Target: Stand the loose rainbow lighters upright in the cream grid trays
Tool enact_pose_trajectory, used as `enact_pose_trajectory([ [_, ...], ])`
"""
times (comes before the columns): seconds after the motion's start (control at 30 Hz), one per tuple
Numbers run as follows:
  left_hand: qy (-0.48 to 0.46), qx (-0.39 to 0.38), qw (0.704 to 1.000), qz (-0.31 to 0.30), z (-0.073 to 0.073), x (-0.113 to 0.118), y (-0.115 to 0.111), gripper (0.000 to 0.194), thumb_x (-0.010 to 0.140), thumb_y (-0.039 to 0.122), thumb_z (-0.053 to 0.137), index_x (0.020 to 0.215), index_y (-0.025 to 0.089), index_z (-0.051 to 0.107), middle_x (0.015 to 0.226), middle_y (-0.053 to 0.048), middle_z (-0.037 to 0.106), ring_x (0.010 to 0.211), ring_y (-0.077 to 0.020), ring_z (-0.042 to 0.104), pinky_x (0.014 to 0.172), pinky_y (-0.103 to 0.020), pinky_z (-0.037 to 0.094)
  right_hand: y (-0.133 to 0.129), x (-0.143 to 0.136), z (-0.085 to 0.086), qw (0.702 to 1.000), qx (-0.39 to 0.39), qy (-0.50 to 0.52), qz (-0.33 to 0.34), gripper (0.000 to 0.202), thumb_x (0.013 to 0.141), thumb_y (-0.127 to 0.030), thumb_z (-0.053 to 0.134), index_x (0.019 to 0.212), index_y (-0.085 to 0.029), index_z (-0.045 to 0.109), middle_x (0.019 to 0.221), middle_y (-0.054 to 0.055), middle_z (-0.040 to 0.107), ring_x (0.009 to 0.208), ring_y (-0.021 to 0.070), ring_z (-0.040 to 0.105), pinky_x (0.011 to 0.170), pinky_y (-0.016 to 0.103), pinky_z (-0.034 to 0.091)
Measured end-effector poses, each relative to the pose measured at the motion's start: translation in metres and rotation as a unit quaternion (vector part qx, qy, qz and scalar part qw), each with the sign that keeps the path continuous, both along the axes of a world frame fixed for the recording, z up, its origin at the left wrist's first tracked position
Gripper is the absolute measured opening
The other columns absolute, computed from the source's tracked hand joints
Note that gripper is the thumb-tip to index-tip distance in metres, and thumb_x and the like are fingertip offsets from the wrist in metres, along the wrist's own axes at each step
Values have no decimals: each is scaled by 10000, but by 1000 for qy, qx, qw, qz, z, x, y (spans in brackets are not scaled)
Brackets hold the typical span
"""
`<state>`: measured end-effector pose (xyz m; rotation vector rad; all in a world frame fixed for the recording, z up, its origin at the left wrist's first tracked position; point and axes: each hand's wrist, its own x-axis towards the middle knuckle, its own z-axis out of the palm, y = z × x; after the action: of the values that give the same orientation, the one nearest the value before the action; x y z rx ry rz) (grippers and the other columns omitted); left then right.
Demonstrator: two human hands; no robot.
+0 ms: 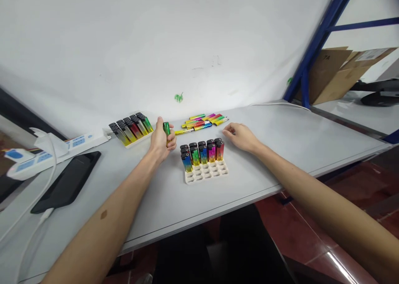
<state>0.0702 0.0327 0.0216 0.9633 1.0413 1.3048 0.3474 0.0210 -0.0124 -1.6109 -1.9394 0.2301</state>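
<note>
My left hand is closed around a green lighter, held upright above the table left of the near tray. My right hand rests on the table with its fingers loosely curled, its fingertips partly hidden. Between my hands stands a white tray with rows of holes. Upright lighters with black tops and blue, green, pink and red bodies fill its back rows; the front holes show bare. Behind it lies a loose pile of shiny multicoloured lighters, close to my right fingertips.
A second white tray holds upright lighters at the back left. A power strip and a black phone with a white cable lie at the left. Blue metal framing and cardboard boxes stand at the right.
</note>
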Motion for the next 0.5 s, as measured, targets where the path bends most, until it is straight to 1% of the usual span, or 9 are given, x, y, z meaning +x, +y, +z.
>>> enact_pose_trajectory([
  [0.1,11,-8,1000,-1,-1,-1,1,316,935,482,348,779,236,471,404,92,283,286,-91,199,321,-190,143,0,0,1,1000,-6,-5,8,226,949,-352,499,922,-189,653,982,69,730,920,217,621,887,345,431],
  [0.23,20,-14,1000,-8,3,-2,-1,214,907,365,328,824,249,488,391,93,264,280,-99,188,329,-189,141,-3,-1,4,1000,-14,-11,5,221,947,-345,507,899,-192,660,971,62,731,904,210,622,885,338,425],
  [0.33,18,-3,1000,-15,4,0,-3,182,901,339,336,856,252,489,393,97,269,282,-97,188,335,-190,145,-4,-2,6,1000,-17,-6,6,209,944,-329,513,891,-189,659,956,60,730,888,203,623,889,334,422],
  [0.43,17,33,999,-6,4,2,-4,234,934,442,363,860,247,469,420,97,300,296,-89,222,335,-191,161,-3,-1,5,1000,-14,-4,8,212,943,-332,509,895,-188,657,963,67,729,909,217,621,886,348,427],
  [0.5,36,77,996,-5,7,3,-4,278,924,522,436,875,249,456,460,94,355,314,-82,269,337,-186,182,-2,0,3,1000,-9,-4,14,219,943,-339,506,893,-189,656,956,70,728,914,229,619,886,361,431],
])
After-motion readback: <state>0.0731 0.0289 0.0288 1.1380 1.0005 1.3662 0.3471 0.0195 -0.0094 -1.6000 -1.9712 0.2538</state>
